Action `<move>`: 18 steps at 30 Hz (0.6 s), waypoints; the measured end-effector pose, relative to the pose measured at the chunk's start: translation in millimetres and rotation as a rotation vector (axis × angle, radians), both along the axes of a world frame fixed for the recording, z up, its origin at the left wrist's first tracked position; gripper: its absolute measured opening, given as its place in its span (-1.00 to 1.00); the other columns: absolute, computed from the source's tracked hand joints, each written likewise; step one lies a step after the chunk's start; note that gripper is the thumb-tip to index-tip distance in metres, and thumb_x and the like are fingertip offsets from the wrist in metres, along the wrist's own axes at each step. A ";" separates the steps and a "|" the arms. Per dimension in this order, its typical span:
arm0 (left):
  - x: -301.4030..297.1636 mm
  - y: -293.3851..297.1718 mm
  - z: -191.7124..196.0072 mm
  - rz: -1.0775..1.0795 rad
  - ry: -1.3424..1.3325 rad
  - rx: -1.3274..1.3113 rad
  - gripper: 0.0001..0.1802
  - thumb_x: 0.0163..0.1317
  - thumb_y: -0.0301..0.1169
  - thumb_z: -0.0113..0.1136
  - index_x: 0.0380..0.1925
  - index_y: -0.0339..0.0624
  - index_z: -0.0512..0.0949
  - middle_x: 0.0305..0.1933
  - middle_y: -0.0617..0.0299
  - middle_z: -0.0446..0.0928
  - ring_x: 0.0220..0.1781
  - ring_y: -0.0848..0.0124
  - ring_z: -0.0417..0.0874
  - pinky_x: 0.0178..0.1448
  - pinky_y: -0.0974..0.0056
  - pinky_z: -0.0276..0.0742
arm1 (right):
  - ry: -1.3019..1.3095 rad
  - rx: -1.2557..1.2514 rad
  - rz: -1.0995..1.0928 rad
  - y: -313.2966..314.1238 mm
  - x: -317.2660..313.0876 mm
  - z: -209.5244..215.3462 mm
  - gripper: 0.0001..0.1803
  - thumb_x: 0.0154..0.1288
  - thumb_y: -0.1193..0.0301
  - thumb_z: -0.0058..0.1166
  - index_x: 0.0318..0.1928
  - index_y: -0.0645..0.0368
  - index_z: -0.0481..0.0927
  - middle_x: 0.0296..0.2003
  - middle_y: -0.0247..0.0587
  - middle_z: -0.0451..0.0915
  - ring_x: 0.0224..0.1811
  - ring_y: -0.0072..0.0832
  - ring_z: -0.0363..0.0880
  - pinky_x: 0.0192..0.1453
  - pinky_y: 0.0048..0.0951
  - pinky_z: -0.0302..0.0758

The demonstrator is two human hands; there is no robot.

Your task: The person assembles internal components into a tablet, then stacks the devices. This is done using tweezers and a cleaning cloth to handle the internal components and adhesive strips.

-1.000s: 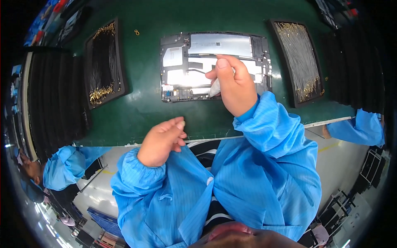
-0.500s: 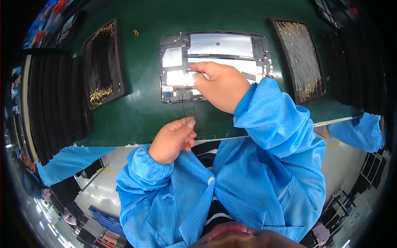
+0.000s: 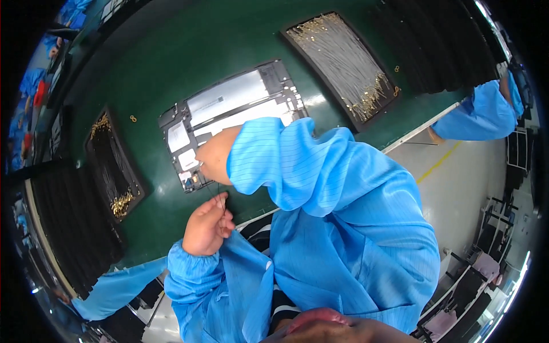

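An opened tablet-like device (image 3: 227, 98) lies at a slant on the green table, with silver panels, a black frame and small circuit parts. My left hand (image 3: 207, 227) is just below its near left corner, thumb and forefinger pinched on a thin black cable (image 3: 218, 187). The cable runs up toward that corner. Over the device's near left part is my right hand (image 3: 218, 155), its fingers bent down at the small parts. The back of the hand and the blue sleeve hide most of those fingers, and what they grip cannot be made out.
A dark tray (image 3: 343, 68) of grey cables with gold ends stands at the right, a second tray (image 3: 113, 166) of dark cables at the left. Stacked black trays (image 3: 437, 46) flank both sides. Small yellow loops (image 3: 133, 119) lie loose. A co-worker's blue sleeve (image 3: 477, 117) shows at right.
The whole view has turned and shifted. My right hand has come down across the device, from its middle to its near left part. My left hand keeps its pinch on the cable.
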State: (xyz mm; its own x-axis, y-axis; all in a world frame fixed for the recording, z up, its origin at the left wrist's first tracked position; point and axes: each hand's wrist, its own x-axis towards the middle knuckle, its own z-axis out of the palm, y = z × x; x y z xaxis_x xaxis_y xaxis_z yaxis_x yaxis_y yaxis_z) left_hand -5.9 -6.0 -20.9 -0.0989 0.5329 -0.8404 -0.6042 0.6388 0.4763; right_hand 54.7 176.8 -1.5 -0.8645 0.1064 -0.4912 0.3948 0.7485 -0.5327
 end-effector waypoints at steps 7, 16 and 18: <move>-5.4 17.9 -0.1 0.035 -0.126 0.056 -0.69 0.16 -0.27 -0.07 -0.13 -0.14 0.33 -0.54 0.33 0.40 -0.58 0.56 0.41 -0.56 0.51 0.25 | 0.121 0.026 0.022 -4.2 3.2 0.1 -0.70 0.07 0.26 -0.22 -0.28 0.13 0.50 -0.33 -0.07 0.51 -0.24 -0.17 0.46 -0.10 -0.27 0.35; -9.8 5.2 -11.8 0.137 -0.207 0.255 -0.55 0.21 -0.10 -0.23 -0.05 -0.22 0.27 -0.38 0.11 0.48 -0.44 0.31 0.53 -0.47 0.30 0.48 | 0.386 0.236 -0.970 72.6 90.2 0.8 -0.66 0.11 0.18 -0.18 -0.23 0.13 0.48 -0.33 -0.01 0.50 -0.23 -0.13 0.44 -0.11 -0.26 0.34; -13.1 6.2 -14.3 0.116 -0.243 0.302 -0.55 0.22 -0.12 -0.26 -0.05 -0.22 0.26 -0.37 0.09 0.49 -0.43 0.29 0.54 -0.45 0.27 0.50 | 0.258 0.496 -1.112 83.0 150.5 4.2 -0.64 0.11 0.17 -0.17 -0.18 0.12 0.47 -0.32 -0.02 0.50 -0.19 -0.17 0.43 -0.07 -0.29 0.34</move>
State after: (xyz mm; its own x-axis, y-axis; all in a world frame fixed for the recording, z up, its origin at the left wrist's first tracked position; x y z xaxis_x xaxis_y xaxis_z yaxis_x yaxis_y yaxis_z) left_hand -19.0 0.2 -35.2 0.0087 0.7565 -0.6540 -0.7822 0.4126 0.4668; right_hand 205.2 259.8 2.7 -0.2523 0.9675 -0.0182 0.8688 0.2182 -0.4445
